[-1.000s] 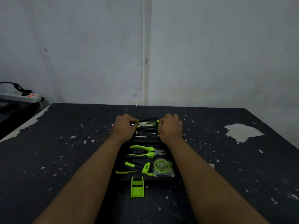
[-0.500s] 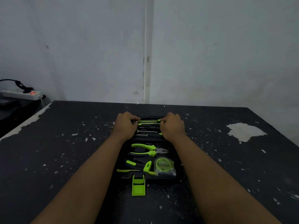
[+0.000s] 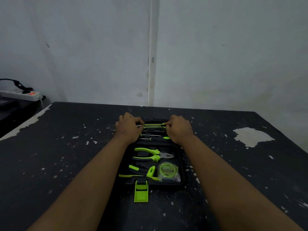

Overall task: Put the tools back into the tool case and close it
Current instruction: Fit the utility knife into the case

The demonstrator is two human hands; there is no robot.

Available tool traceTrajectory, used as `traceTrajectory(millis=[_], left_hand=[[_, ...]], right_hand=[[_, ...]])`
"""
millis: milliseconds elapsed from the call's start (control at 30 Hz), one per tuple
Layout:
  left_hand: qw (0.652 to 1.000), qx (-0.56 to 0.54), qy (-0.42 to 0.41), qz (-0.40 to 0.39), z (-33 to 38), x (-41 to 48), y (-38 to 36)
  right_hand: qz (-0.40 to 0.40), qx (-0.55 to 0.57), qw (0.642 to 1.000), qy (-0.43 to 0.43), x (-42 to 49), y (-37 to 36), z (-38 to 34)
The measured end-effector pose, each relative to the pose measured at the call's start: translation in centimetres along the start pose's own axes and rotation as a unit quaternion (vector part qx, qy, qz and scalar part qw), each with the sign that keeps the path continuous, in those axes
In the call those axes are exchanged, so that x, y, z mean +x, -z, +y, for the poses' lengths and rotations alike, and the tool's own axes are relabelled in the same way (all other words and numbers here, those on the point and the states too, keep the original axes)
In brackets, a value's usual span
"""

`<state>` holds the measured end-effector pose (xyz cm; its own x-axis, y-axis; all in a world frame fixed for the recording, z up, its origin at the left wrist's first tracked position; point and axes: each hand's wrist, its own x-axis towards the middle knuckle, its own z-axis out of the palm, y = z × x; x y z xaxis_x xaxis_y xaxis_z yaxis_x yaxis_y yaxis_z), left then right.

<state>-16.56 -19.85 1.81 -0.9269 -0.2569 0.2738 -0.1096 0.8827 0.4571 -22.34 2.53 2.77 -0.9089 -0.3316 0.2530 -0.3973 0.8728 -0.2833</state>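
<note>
A black tool case (image 3: pixel 180 165) lies open on the dark table, its green latch (image 3: pixel 141 190) sticking out toward me. In the near half sit green-handled pliers (image 3: pixel 150 154), a green tape measure (image 3: pixel 167 170) and a green-and-black tool (image 3: pixel 141 172). The far half holds slim screwdrivers (image 3: pixel 152 135). My left hand (image 3: pixel 129 127) and my right hand (image 3: pixel 179 128) pinch the two ends of a thin green screwdriver (image 3: pixel 154 125) at the far edge of the case. The case's far rim is hidden behind the hands.
The table (image 3: pixel 66 155) is black with chipped white patches, the largest at the right (image 3: pixel 251 136). A white wall rises right behind it. A white power strip (image 3: pixel 21 95) with a lit red switch sits on a lower surface at far left.
Both hands stay on the green screwdriver at the far edge of the case. The view has shifted slightly; the tools have not visibly moved.
</note>
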Motion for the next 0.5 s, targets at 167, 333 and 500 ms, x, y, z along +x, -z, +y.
traceTrajectory(millis=[167,333,500], left_hand=[[1.0,0.008,0.009,-0.016,0.1,0.1,0.0],[1.0,0.017,0.004,-0.017,0.1,0.0,0.0],[0.999,-0.012,-0.006,0.037,0.0,-0.2,-0.2]], right_hand=[[-0.019,0.018,1.0,-0.005,0.0,0.3,0.1],[-0.014,0.028,0.999,-0.011,-0.2,0.2,0.1],[0.043,-0.028,0.999,-0.015,-0.7,-0.7,0.1]])
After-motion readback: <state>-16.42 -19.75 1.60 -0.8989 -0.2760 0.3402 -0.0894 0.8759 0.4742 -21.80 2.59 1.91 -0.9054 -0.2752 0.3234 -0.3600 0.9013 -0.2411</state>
